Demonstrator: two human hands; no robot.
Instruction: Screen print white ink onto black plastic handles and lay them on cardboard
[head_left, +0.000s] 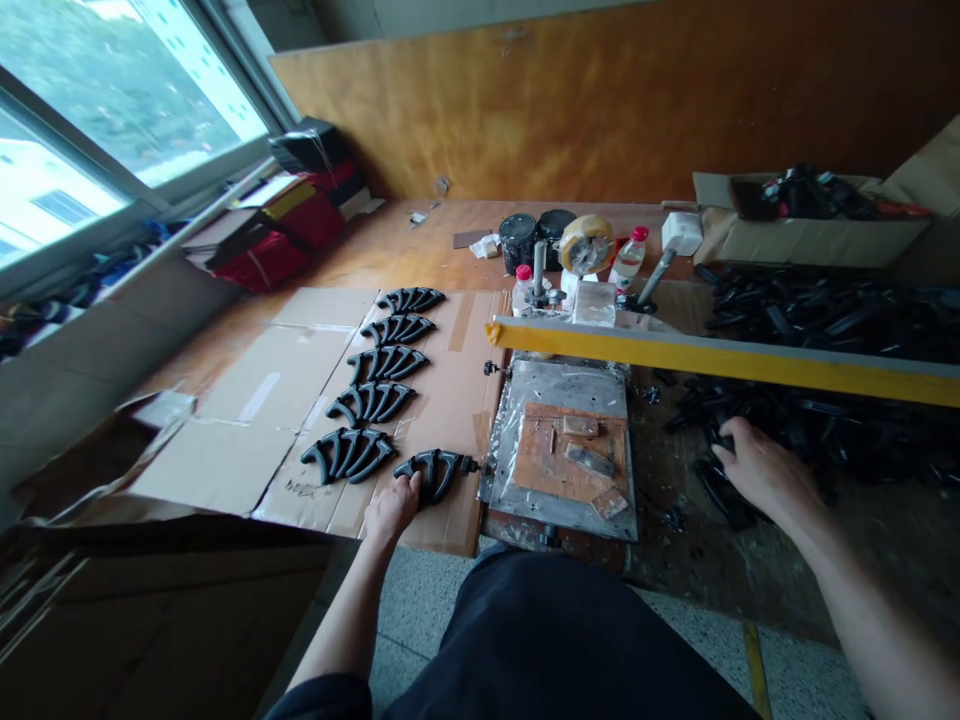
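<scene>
**Two hands on the black bits, and a neat layout that could get messy**

Closest in, the left grip (390,508) was closed on the near end of a fanned bunch (433,478) of curved black pieces, lying on flat cardboard (450,400). The right grip (757,465) was down at the near edge of a loose black pile (780,410); couldn't tell if it had anything pinched. My worry: a sideways drag on that bunch could've splayed the curves, since they only seemed loosely nested. Pulling one from the pile might've snagged its neighbours too, tangled as they looked.

Between the hands sat a metal plate (559,375) with a wooden board (532,440) on it. A careless reach across could've knocked the small blocks (581,426) off.

Further back, five more fans (352,455) ran away in a column, close enough for a sleeve to nudge. Then came a yellow bar (675,362), a tape roll (577,245) and an open box (825,242) on the counter (390,235).
</scene>
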